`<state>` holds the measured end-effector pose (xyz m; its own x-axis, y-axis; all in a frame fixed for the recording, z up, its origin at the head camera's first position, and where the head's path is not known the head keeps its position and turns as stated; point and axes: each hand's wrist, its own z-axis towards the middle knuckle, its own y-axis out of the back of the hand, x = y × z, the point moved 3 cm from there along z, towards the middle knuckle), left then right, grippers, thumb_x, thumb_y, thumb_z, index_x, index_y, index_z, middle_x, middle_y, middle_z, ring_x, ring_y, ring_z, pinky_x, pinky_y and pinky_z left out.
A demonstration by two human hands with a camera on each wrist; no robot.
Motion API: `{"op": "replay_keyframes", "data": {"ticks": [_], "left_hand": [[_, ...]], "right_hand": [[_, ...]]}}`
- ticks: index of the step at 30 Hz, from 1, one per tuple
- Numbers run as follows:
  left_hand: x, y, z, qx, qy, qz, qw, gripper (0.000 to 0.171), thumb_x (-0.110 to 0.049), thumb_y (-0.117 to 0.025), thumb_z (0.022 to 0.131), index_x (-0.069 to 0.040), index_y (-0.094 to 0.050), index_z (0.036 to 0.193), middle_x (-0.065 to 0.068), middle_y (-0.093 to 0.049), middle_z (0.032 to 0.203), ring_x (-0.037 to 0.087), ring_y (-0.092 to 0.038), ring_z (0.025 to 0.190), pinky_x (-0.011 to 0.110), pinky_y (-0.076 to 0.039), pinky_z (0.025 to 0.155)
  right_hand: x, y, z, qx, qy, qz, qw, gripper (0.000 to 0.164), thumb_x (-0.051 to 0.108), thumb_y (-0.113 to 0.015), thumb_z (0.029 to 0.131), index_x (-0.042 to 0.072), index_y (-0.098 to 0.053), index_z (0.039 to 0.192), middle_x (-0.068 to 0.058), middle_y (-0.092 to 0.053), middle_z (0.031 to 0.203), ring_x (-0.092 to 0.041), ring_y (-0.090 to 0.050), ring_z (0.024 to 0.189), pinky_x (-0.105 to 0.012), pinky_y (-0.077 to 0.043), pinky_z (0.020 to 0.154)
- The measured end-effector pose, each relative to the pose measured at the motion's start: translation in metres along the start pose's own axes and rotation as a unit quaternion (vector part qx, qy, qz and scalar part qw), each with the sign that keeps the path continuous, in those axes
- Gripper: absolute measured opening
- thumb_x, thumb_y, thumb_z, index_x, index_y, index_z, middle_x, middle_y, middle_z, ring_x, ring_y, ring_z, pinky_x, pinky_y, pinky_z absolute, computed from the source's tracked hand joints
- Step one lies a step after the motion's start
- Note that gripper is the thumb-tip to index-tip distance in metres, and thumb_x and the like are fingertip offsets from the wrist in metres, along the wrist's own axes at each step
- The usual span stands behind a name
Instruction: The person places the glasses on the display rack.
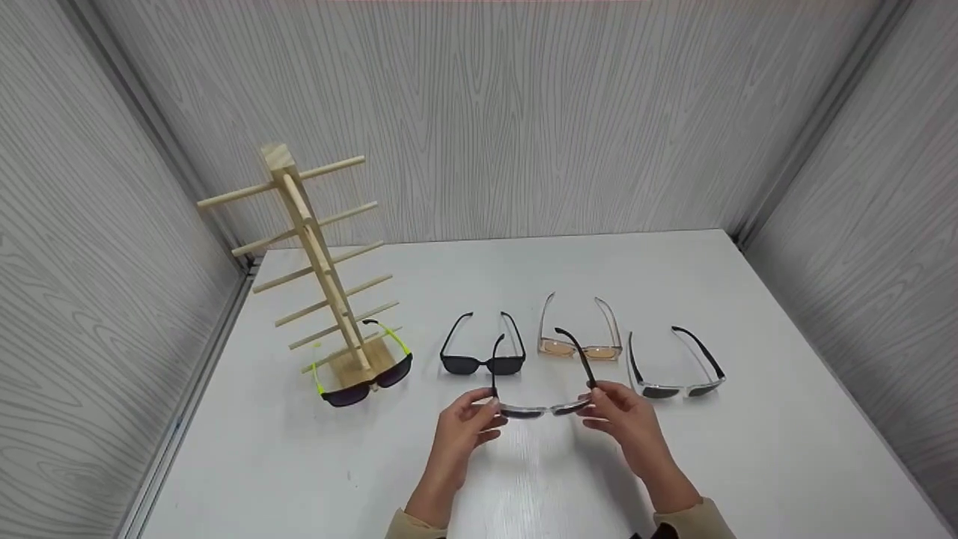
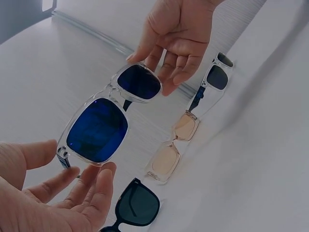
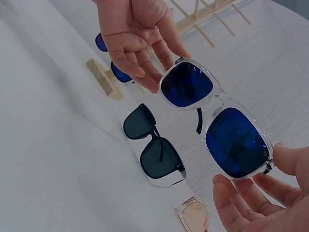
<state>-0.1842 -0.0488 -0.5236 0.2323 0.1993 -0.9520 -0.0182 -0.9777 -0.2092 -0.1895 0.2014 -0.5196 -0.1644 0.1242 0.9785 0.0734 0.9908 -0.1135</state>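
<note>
Between both hands, above the white table (image 1: 359,479), is a pair of sunglasses (image 1: 524,412) with a clear frame, dark temples and blue lenses (image 3: 236,142). My left hand (image 1: 462,434) pinches its left end by the hinge. The right hand (image 1: 632,427) pinches the other end the same way. Both temples are unfolded and point away from me. Just beyond the hands lie black sunglasses (image 1: 462,365), glasses with peach-tinted lenses (image 1: 557,348), and another clear-framed pair (image 1: 662,392) with dark lenses and temples, all unfolded.
At the left stands a wooden display rack (image 1: 318,251) with several pegs on both sides of its post. Sunglasses with yellow-green temples (image 1: 349,395) are at its base, lenses toward me. Grey wood-grain panels (image 1: 479,120) enclose the table at the back and sides.
</note>
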Motion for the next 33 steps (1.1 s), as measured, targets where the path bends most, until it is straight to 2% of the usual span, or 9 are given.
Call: {"op": "replay_keyframes", "data": {"ticks": [7, 13, 23, 33], "left_hand": [[-0.002, 0.01, -0.003, -0.01, 0.006, 0.0, 0.9999, 0.046, -0.024, -0.065, 0.088, -0.001, -0.053, 0.126, 0.011, -0.066, 0.101, 0.026, -0.065, 0.093, 0.036, -0.053, 0.078], [-0.004, 0.019, -0.004, -0.024, 0.007, -0.002, 0.9997, 0.046, -0.026, -0.066, 0.087, -0.001, -0.055, 0.123, 0.012, -0.066, 0.103, 0.026, -0.065, 0.093, 0.035, -0.053, 0.078], [-0.008, 0.032, -0.005, -0.05, 0.006, -0.017, 0.9986, 0.047, -0.027, -0.067, 0.087, 0.0, -0.055, 0.123, 0.01, -0.066, 0.1, 0.025, -0.065, 0.093, 0.034, -0.053, 0.078], [-0.009, 0.048, -0.008, -0.079, 0.012, -0.026, 0.9965, 0.049, -0.027, -0.068, 0.086, -0.002, -0.054, 0.125, 0.01, -0.066, 0.1, 0.024, -0.065, 0.093, 0.033, -0.052, 0.079]], "right_hand": [[-0.001, -0.011, 0.004, 0.013, 0.003, -0.005, 1.0, 0.036, 0.018, -0.064, 0.089, -0.004, -0.057, 0.117, -0.018, -0.062, 0.103, -0.032, -0.064, 0.092, -0.04, -0.053, 0.077], [-0.002, -0.02, 0.008, 0.024, 0.0, -0.013, 1.0, 0.041, 0.022, -0.065, 0.088, -0.004, -0.055, 0.119, -0.016, -0.062, 0.102, -0.031, -0.064, 0.093, -0.04, -0.053, 0.077], [-0.002, -0.038, 0.016, 0.04, 0.0, -0.01, 0.999, 0.041, 0.023, -0.065, 0.088, -0.003, -0.055, 0.119, -0.016, -0.061, 0.102, -0.031, -0.064, 0.093, -0.04, -0.053, 0.078], [0.001, -0.058, 0.02, 0.074, 0.005, -0.009, 0.997, 0.045, 0.021, -0.063, 0.09, -0.008, -0.051, 0.122, -0.014, -0.061, 0.101, -0.034, -0.063, 0.095, -0.041, -0.053, 0.078]]}}
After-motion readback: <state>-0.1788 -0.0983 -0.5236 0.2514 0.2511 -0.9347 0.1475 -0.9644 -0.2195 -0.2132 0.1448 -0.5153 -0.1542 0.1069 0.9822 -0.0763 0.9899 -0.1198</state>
